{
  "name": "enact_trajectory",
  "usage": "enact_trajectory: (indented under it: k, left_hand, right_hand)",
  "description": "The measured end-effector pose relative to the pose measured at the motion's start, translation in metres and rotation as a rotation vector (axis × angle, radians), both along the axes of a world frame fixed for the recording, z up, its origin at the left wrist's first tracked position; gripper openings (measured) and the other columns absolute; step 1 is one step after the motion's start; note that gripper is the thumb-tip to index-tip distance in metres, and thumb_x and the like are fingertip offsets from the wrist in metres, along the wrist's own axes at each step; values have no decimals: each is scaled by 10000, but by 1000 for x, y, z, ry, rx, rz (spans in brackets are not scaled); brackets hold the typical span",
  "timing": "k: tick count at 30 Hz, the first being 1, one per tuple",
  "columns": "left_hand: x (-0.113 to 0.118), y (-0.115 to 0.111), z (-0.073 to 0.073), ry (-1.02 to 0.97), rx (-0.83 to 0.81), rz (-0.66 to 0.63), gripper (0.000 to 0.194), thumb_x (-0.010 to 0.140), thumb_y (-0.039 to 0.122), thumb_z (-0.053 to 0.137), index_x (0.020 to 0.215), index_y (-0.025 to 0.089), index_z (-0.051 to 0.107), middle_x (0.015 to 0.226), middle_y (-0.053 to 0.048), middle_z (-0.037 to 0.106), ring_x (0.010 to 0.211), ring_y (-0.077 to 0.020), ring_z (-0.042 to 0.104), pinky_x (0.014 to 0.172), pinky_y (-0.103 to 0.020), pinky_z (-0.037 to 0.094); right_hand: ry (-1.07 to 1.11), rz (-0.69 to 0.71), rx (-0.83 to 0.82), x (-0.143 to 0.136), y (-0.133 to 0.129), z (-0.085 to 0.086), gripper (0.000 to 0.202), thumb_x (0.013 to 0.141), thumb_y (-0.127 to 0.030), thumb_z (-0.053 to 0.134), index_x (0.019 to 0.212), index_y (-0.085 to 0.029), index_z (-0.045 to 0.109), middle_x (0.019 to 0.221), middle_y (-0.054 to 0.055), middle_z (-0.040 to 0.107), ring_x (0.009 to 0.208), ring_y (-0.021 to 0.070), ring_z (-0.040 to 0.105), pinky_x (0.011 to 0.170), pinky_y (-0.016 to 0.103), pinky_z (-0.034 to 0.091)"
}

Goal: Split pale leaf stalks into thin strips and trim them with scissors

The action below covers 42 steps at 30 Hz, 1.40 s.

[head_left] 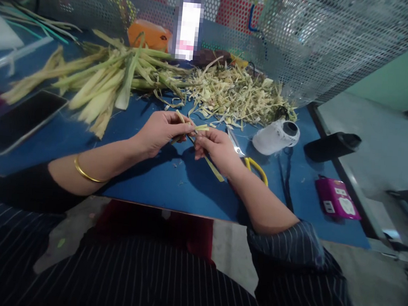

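Observation:
Pale green-yellow husk strips (214,169) run between my two hands over the blue table, with one end hanging toward the table's front edge. My left hand (165,133) pinches the strips between thumb and fingers. Close beside it, my right hand (218,149) has its fingers closed on the same strips. Just right of my right hand lie scissors (255,169) with yellow handles. A heap of shredded husk pieces (234,93) spreads beyond my hands, and a bundle of long husks (103,84) lies at the back left.
The blue table (200,200) also holds a white thread cone (273,137), a black cylinder (331,146), a purple packet (338,198) and a dark tablet-like object (17,120). An orange item (148,35) and a blurred-out upright thing (188,30) stand before a perforated metal panel (300,33).

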<state>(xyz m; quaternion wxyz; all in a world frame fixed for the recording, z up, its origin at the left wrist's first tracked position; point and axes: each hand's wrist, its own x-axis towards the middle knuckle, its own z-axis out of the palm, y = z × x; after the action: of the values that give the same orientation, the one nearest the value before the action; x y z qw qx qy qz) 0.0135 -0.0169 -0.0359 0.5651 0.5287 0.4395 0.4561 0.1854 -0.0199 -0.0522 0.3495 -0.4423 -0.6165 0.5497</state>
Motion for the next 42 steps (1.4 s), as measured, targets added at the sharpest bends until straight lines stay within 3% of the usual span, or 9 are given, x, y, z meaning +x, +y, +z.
enact_trajectory:
  k: [6,11,19,25,29,35,37,40,42]
  left_hand:
    - [1,-1,1,206,116,119,144,692,260,727,728,125,693,693,-42,679,559,-97,556,548,-223,444]
    - [-1,-3,2,389,184,-65,114,693,238,692,708,129,724,626,-31,663,572,-114,561,534,-217,412]
    - [-4,-4,6,288,12,-330,115,693,254,725,674,141,726,681,-73,702,542,-108,558,517,-226,417]
    - [-3,-4,7,160,24,-230,174,682,273,760,778,131,729,684,-54,692,567,-105,559,530,-222,417]
    - [-2,-4,7,194,60,-85,169,682,266,742,773,123,729,664,-40,669,538,-90,520,512,-219,391]
    - [-3,-2,5,224,53,9,142,679,263,718,727,129,714,667,-44,663,532,-88,503,495,-221,368]
    - [-3,-1,5,203,34,12,140,679,269,717,697,131,701,639,-40,650,514,-85,489,478,-225,349]
    - [-2,-1,3,168,-15,-22,101,675,236,704,646,141,688,556,-20,599,479,-82,462,454,-229,319]
    - [-2,0,2,149,-62,-47,84,665,205,691,604,149,677,502,-6,553,461,-82,446,443,-232,304]
  right_hand:
    - [-467,-107,636,-2,-15,7,191,913,-260,478,730,-211,495,692,6,578,644,136,512,624,285,359]
    - [-708,-97,957,7,-11,15,187,935,-250,443,809,-215,576,836,43,593,755,174,521,706,321,337]
    - [-386,-9,632,13,4,12,176,844,-233,589,676,-194,557,678,-11,542,656,120,468,627,273,345]
    - [-74,-14,80,10,7,6,217,772,-332,655,642,-178,576,574,-35,546,513,83,458,536,250,366]
    - [0,9,-49,8,6,4,168,730,-292,678,644,-172,598,570,-42,539,498,73,463,531,241,378]
    - [-145,-22,153,9,1,9,178,811,-285,607,673,-183,559,567,-33,550,531,89,477,561,246,391]
    - [-227,-87,341,9,-2,11,119,796,-289,645,860,-192,619,742,-3,622,596,104,519,593,258,424]
    - [-374,-75,643,10,-6,12,396,805,-246,653,1195,-257,588,1078,51,630,831,159,594,731,296,468]
    - [-482,-9,761,10,-7,10,367,860,-240,592,1225,-277,598,1110,64,630,944,190,596,804,318,461]
